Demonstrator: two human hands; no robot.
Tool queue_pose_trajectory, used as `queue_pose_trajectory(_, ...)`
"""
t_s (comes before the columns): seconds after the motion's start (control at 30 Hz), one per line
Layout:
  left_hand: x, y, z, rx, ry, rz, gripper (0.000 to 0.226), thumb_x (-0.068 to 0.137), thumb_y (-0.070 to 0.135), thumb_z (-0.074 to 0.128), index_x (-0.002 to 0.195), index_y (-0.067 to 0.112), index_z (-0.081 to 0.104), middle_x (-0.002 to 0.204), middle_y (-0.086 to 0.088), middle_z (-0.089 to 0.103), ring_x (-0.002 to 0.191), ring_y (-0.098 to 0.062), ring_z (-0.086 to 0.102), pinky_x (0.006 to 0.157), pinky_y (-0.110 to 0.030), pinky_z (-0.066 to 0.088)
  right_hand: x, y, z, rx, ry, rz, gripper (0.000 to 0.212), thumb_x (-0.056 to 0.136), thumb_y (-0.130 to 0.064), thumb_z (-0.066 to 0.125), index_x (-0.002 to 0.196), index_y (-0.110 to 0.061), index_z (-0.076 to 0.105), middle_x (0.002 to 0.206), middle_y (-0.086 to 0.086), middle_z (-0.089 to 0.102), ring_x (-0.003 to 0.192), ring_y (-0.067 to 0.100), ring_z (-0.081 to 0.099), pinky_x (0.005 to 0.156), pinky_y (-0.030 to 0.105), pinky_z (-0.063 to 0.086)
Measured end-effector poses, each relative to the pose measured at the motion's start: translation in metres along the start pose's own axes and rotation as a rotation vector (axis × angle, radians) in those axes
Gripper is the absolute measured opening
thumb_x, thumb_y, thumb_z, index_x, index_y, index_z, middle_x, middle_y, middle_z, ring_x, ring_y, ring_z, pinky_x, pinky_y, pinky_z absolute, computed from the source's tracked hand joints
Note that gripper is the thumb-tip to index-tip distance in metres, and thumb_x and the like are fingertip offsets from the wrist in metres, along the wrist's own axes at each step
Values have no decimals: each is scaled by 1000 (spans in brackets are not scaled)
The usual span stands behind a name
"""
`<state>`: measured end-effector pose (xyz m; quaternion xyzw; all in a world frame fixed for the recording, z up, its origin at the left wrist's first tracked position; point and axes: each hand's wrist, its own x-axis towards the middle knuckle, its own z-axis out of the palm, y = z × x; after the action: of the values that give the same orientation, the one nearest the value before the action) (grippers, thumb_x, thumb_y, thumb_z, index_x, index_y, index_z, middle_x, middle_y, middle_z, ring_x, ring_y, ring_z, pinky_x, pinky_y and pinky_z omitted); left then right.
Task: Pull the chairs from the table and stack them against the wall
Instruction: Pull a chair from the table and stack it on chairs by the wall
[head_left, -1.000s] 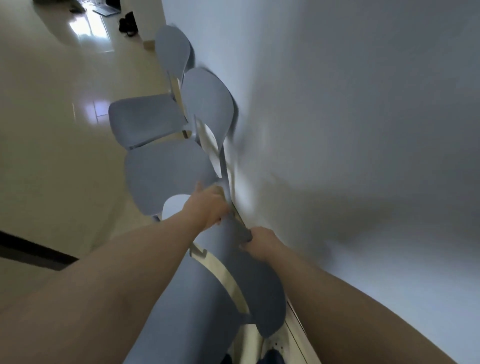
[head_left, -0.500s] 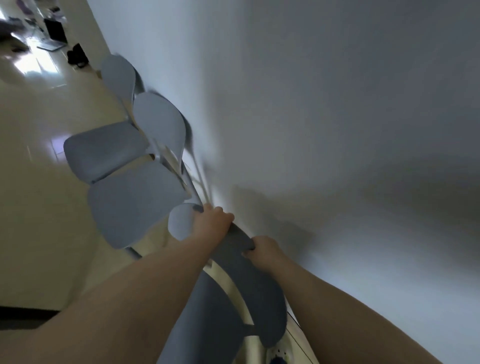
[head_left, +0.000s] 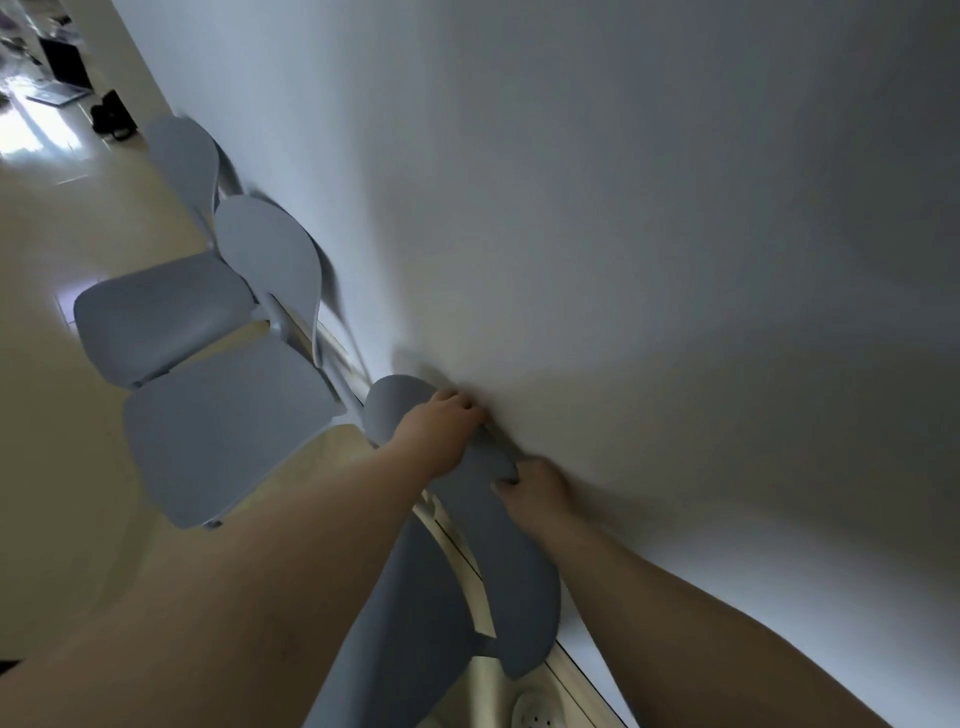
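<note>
A grey-blue chair's curved backrest (head_left: 511, 561) lies close along the white wall (head_left: 623, 234) at lower centre. My left hand (head_left: 439, 431) is closed over the backrest's top edge near its far end. A little nearer to me, my right hand (head_left: 530, 488) grips the same edge on the wall side. The chair's seat (head_left: 410, 639) shows below my left forearm. Two more grey-blue chairs stand along the wall beyond it: a near one (head_left: 223, 426) and a far one (head_left: 161, 317), their backrests toward the wall.
Glossy beige floor (head_left: 62, 441) spreads to the left. A wall socket (head_left: 535, 709) sits on the skirting at the bottom. Dark objects (head_left: 111, 117) and clutter lie on the floor at the far top left.
The view has swung right and up along the wall. Both hands keep their hold on the backrest, which now sits closer to the wall.
</note>
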<state>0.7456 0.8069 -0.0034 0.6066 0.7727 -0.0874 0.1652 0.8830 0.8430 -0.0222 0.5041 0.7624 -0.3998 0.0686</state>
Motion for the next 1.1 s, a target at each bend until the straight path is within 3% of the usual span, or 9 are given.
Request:
queue_pose_trajectory(0.07, 5, 2, -3, 0, 25, -25, 44, 93, 5, 45, 136, 15, 46, 140, -8, 47, 137, -30, 33, 105, -42, 43, 3, -3, 2, 17, 61, 18, 36, 94, -22, 53, 114, 5, 61, 124, 23, 62, 116, 35, 58, 84, 36, 46)
queue_pose_trajectory(0.2, 2, -9, 3, 23, 80, -22, 50, 93, 6, 43, 141, 19, 39, 147, -5, 40, 142, -28, 27, 106, -40, 43, 11, -8, 12, 99, 114, 41, 31, 92, -21, 55, 114, -1, 64, 125, 19, 64, 116, 35, 59, 92, 39, 48)
queue_pose_trajectory(0.3, -3, -12, 6, 20, 111, -39, 57, 91, 8, 46, 145, 20, 32, 151, -3, 33, 146, -28, 20, 109, -39, 39, 16, -13, 14, 101, 119, 42, 32, 93, -21, 55, 116, -2, 63, 125, 18, 64, 117, 34, 59, 92, 39, 48)
queue_pose_trajectory(0.47, -6, -14, -3, 12, 132, -150, 56, 91, 17, 50, 144, 21, 33, 144, -5, 40, 135, -31, 35, 101, -38, 42, 27, -24, 16, 124, 108, 68, 31, 93, -22, 54, 117, -4, 64, 124, 18, 65, 115, 35, 61, 88, 38, 49)
queue_pose_trajectory(0.53, -9, -19, -1, -68, 98, -173, 63, 91, 18, 52, 148, 22, 25, 153, -7, 29, 139, -33, 30, 108, -40, 40, 30, -30, 17, 118, 110, 85, 31, 93, -21, 54, 116, -5, 65, 124, 17, 66, 114, 34, 62, 84, 34, 48)
queue_pose_trajectory(0.63, -18, -20, 3, -160, 26, -177, 77, 91, 17, 54, 153, 24, 9, 162, -5, 4, 145, -32, 20, 110, -40, 36, 32, -35, 14, 104, 70, 99, 32, 93, -20, 52, 120, -7, 63, 126, 16, 65, 116, 34, 60, 90, 35, 49)
queue_pose_trajectory(0.8, -25, -17, 0, -181, -41, -162, 85, 91, 23, 57, 154, 22, 0, 163, -5, -8, 144, -34, 24, 108, -41, 40, 33, -45, 6, 82, -70, 177, 41, 96, -18, 48, 134, -4, 51, 139, 16, 53, 127, 32, 52, 103, 36, 43)
queue_pose_trajectory(0.93, -30, -13, -1, -181, -69, -160, 79, 91, 23, 56, 153, 21, 6, 162, -6, 1, 141, -36, 27, 108, -44, 41, 20, -50, -4, -70, -110, 197, 44, 97, -22, 46, 134, 2, 48, 140, 19, 50, 129, 32, 50, 104, 35, 42)
queue_pose_trajectory(1.1, -42, -3, -6, -107, -90, -159, 57, 92, 19, 51, 146, 18, 30, 147, -11, 39, 128, -35, 45, 98, -45, 47, 0, -58, -13, -99, -10, 160, 42, 95, -21, 50, 129, 3, 55, 135, 18, 57, 125, 30, 56, 99, 34, 46)
